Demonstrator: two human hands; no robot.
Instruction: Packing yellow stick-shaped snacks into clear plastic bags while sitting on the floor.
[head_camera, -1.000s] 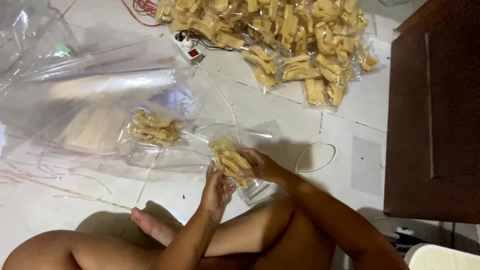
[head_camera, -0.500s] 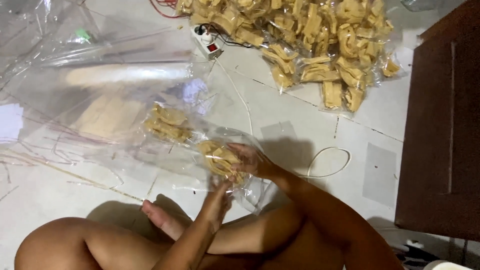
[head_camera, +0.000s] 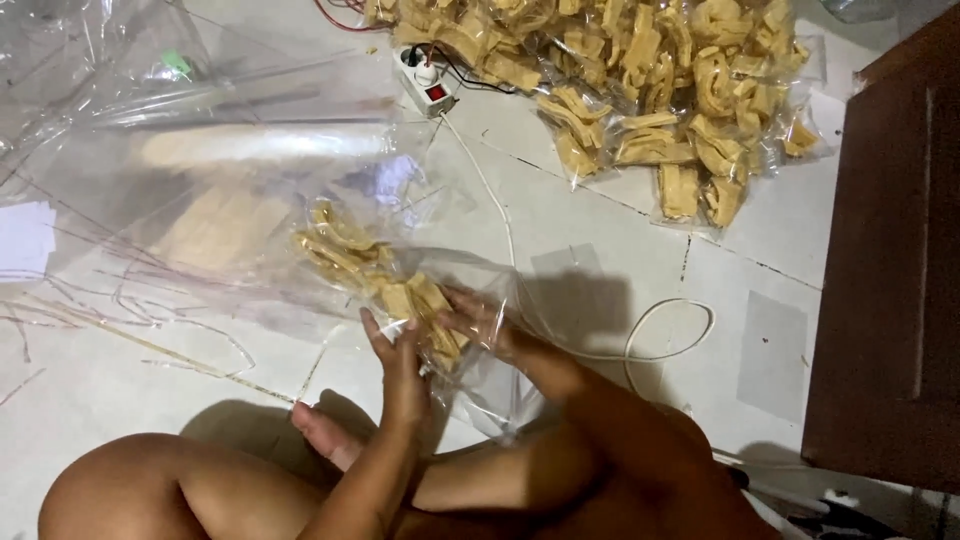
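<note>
I sit on a tiled floor with both hands in front of my crossed legs. My left hand (head_camera: 398, 362) and my right hand (head_camera: 480, 318) together hold a small clear plastic bag (head_camera: 470, 350) with yellow-brown snack strips (head_camera: 425, 305) in it. The left hand grips the bag's near side, the right hand presses on it from the right. Just beyond lies another small heap of the same strips (head_camera: 335, 248) under clear plastic.
A large pile of filled snack bags (head_camera: 640, 80) lies at the far right. A white power strip (head_camera: 428, 82) and its white cable (head_camera: 650, 330) run across the floor. Big crumpled clear plastic sheets (head_camera: 150, 160) cover the left. A dark wooden cabinet (head_camera: 890, 280) stands on the right.
The view has drifted, so everything sits lower and further right in frame. My hands stay together on the bag of strips, working it a little.
</note>
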